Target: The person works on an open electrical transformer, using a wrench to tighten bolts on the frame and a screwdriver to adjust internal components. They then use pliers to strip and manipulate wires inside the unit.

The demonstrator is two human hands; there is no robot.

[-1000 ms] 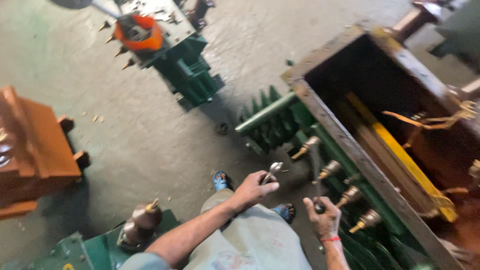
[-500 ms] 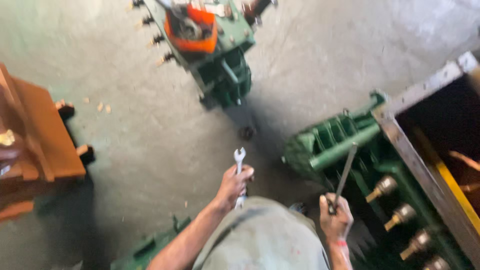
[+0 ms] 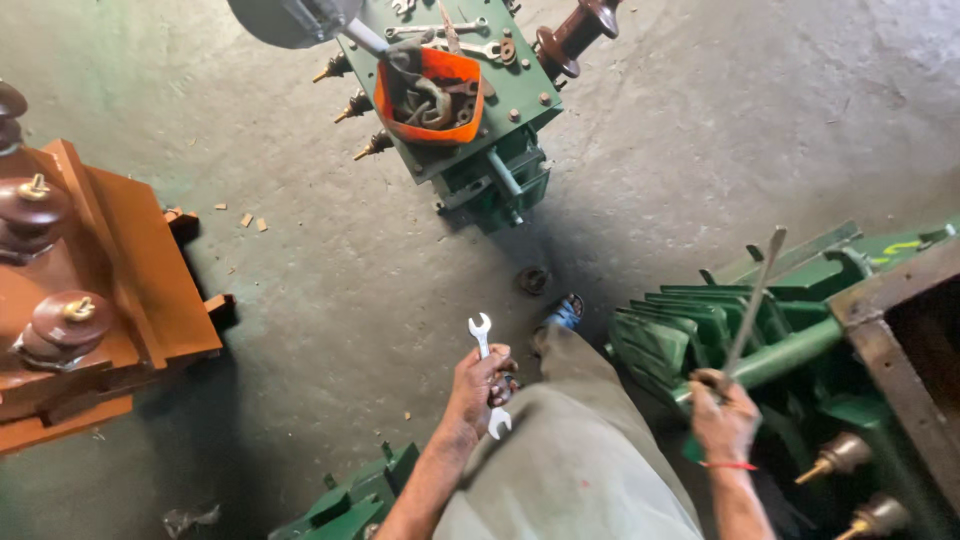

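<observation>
My left hand (image 3: 479,386) is closed around the middle of a double-ended open spanner (image 3: 487,372), held upright over the concrete floor. My right hand (image 3: 722,420) grips the lower end of a long thin metal tool (image 3: 754,300) that points up and slightly right. That tool crosses in front of the green finned transformer tank (image 3: 760,340) on my right. My grey trouser leg (image 3: 570,460) and one sandalled foot (image 3: 566,312) show between the hands.
A green transformer (image 3: 480,120) stands ahead with an orange bin of tools (image 3: 428,95) and loose spanners on its lid. An orange-brown transformer (image 3: 90,290) with brown insulators is at the left. Brass terminals (image 3: 840,458) stick out at lower right. A round part (image 3: 532,279) lies on the floor.
The view has swung left, away from the open tank, toward the green transformer ahead. Both hands still hold their tools and now sit lower in view.
</observation>
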